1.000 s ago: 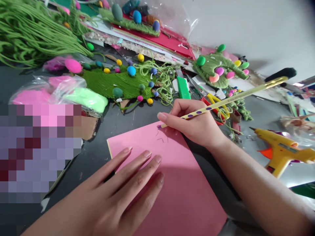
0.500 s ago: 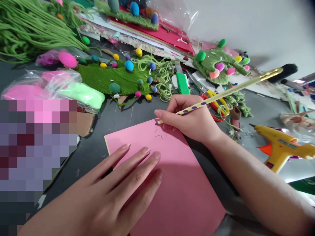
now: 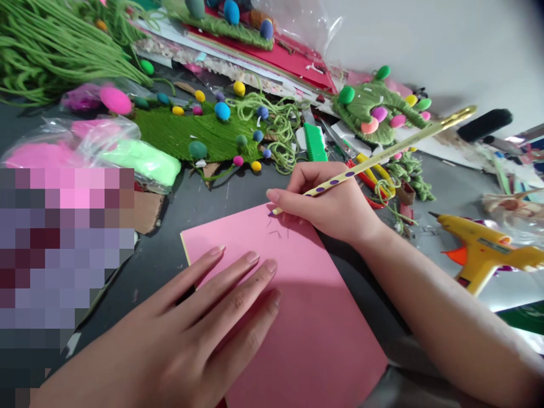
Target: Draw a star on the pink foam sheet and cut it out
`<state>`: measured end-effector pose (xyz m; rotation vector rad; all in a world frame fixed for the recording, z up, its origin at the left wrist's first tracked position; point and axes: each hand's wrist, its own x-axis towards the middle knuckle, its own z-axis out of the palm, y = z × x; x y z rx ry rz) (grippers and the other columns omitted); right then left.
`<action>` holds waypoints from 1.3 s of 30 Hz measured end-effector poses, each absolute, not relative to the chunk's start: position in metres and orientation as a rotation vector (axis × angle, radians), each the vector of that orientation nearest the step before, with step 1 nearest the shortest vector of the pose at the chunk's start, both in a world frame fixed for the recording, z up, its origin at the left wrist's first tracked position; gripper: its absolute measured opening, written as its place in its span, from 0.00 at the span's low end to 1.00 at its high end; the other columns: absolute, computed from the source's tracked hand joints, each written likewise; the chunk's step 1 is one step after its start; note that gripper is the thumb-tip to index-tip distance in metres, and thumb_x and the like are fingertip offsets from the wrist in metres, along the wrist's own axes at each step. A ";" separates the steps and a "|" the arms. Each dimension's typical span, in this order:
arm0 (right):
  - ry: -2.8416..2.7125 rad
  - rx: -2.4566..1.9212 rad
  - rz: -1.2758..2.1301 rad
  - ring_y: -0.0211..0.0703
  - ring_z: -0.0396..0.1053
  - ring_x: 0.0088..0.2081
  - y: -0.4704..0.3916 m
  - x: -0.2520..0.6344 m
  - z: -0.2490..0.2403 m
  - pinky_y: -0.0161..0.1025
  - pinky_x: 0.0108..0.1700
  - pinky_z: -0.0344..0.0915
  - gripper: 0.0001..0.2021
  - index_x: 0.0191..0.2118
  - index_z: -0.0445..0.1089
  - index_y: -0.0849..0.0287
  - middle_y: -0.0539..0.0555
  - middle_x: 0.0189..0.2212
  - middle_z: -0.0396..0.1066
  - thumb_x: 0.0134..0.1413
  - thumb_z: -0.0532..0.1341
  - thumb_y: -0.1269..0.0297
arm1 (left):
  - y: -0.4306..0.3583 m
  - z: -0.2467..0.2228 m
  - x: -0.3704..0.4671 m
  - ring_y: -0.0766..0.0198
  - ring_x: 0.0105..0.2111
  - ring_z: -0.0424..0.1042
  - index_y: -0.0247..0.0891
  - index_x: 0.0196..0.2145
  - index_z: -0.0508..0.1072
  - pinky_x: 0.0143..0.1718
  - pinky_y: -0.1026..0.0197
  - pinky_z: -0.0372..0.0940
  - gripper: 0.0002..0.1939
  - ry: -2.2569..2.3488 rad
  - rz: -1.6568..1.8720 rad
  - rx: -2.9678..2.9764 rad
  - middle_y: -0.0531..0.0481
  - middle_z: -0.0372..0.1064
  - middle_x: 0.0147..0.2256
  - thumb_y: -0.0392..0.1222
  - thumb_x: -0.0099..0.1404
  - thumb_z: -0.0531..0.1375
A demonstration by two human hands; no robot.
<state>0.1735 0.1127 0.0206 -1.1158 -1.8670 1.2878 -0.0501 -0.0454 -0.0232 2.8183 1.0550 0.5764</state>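
Observation:
A pink sheet of paper (image 3: 314, 317) lies on the dark table, with a few short pencil lines near its top corner. My left hand (image 3: 212, 323) rests flat across its left side, fingers spread. Pinched in my right hand (image 3: 327, 198) is a yellow pencil (image 3: 374, 156) with purple dots and a gold end. The pencil slants up to the right, its tip at the paper's top edge beside the drawn lines. My right hand's lower side covers part of the top right edge of the sheet.
Beyond the paper lies a green yarn-wrapped shape (image 3: 170, 133) among small coloured balls. Scissors (image 3: 372, 175) and a green-handled cutter (image 3: 314, 141) lie behind my right hand. A yellow glue gun (image 3: 480, 243) is at the right. Bagged clay (image 3: 140, 161) sits at the left.
The pencil's upper end has swung slightly to the left and up. Both hands and the paper stay almost where they were.

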 end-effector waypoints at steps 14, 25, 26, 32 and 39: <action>-1.914 -1.124 1.279 0.40 0.75 0.22 0.113 0.174 0.022 0.34 0.23 0.65 0.20 0.22 0.68 0.58 0.51 0.19 0.77 0.53 0.76 0.57 | -0.046 -0.023 -0.051 0.49 0.74 0.53 0.43 0.67 0.68 0.77 0.42 0.37 0.24 1.050 0.554 2.833 0.47 0.58 0.73 0.47 0.78 0.51; -1.813 -1.115 1.178 0.39 0.74 0.24 0.114 0.175 0.021 0.35 0.26 0.70 0.22 0.28 0.71 0.57 0.50 0.23 0.76 0.59 0.71 0.44 | -0.044 -0.023 -0.053 0.49 0.74 0.51 0.44 0.69 0.66 0.77 0.41 0.36 0.27 1.014 0.475 2.914 0.46 0.57 0.73 0.48 0.76 0.53; -1.798 -1.102 1.159 0.39 0.75 0.25 0.115 0.175 0.022 0.36 0.28 0.71 0.22 0.30 0.72 0.57 0.51 0.25 0.77 0.62 0.68 0.42 | -0.044 -0.022 -0.054 0.49 0.75 0.50 0.43 0.69 0.67 0.77 0.41 0.36 0.27 1.003 0.466 2.920 0.46 0.57 0.73 0.48 0.76 0.53; -2.094 -0.994 1.022 0.46 0.78 0.43 0.119 0.187 0.028 0.41 0.46 0.74 0.18 0.47 0.79 0.57 0.55 0.41 0.81 0.68 0.64 0.47 | -0.045 -0.018 -0.052 0.48 0.76 0.47 0.42 0.66 0.70 0.77 0.41 0.35 0.27 1.024 0.476 2.836 0.44 0.59 0.72 0.54 0.77 0.51; -2.502 -0.900 0.919 0.41 0.71 0.36 0.128 0.208 0.035 0.37 0.39 0.68 0.14 0.47 0.77 0.60 0.53 0.36 0.75 0.59 0.73 0.59 | -0.046 -0.017 -0.050 0.48 0.74 0.52 0.48 0.70 0.64 0.77 0.37 0.38 0.27 1.014 0.590 2.883 0.47 0.58 0.72 0.48 0.76 0.55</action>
